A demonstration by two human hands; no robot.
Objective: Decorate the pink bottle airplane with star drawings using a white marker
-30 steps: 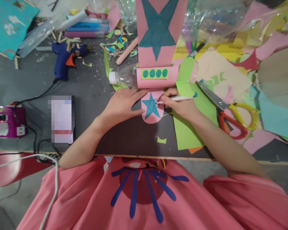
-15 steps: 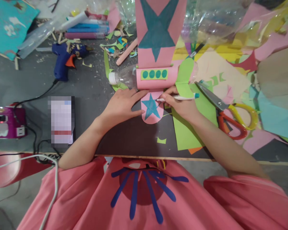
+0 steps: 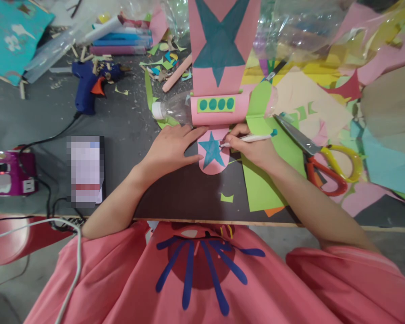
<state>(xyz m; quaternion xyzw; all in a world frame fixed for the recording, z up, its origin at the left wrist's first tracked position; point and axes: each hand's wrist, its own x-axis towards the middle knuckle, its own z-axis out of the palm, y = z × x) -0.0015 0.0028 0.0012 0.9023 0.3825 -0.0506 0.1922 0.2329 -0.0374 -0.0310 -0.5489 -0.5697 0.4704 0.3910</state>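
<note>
A rounded pink paper flap with a blue star lies on the dark table below a plastic bottle wrapped in pink paper. My left hand lies flat with fingers stretched out, pressing the flap's left edge. My right hand pinches a white marker with a teal end, its tip touching the star's right side. A tall pink sheet with a big teal star stands behind the bottle.
Orange and yellow scissors lie on green paper to the right. A blue glue gun with its cord, a phone and a magenta box are at the left. Coloured paper scraps and clear plastic cover the back and right.
The marker tip shifted slightly up and then back down along the star's right side. My left hand has stayed in place.
</note>
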